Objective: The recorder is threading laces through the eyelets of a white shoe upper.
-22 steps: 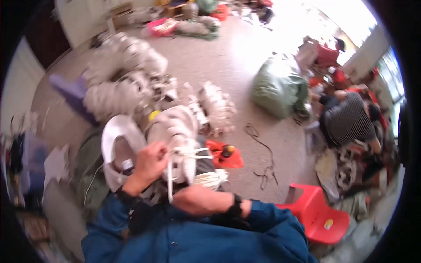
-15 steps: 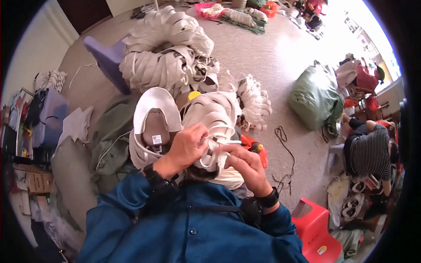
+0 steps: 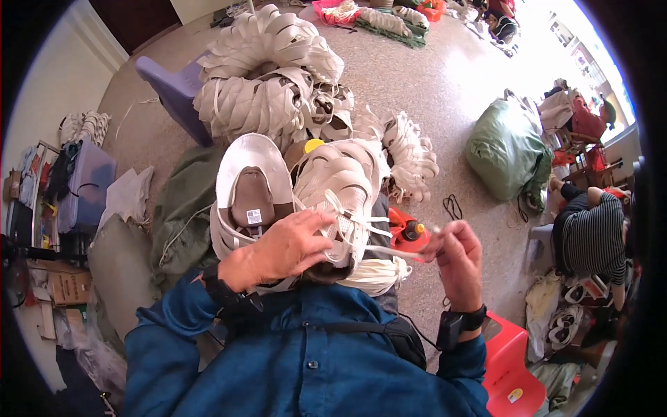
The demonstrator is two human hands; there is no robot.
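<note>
Right hand (image 3: 458, 256): fingertips pinching a white lace (image 3: 390, 251), stretched sideways from the beige shoe
Left hand (image 3: 281, 249): laid over the beige shoe (image 3: 353, 201); whether it grips, I can't tell
Beige shoe: close in front of the wearer, beside a white-collared shoe (image 3: 226, 174)
Beyond: bundled uppers (image 3: 250, 104) (quite a heap) near a purple chair (image 3: 161, 82)

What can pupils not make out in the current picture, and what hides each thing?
Head view:
- Lace: its end is blurred at the right hand.
- Left hand: palm hidden by the hand's own back.
- White label inside a shoe: print too small.
- Distant person in red: upper part cut off by the top edge.
</note>
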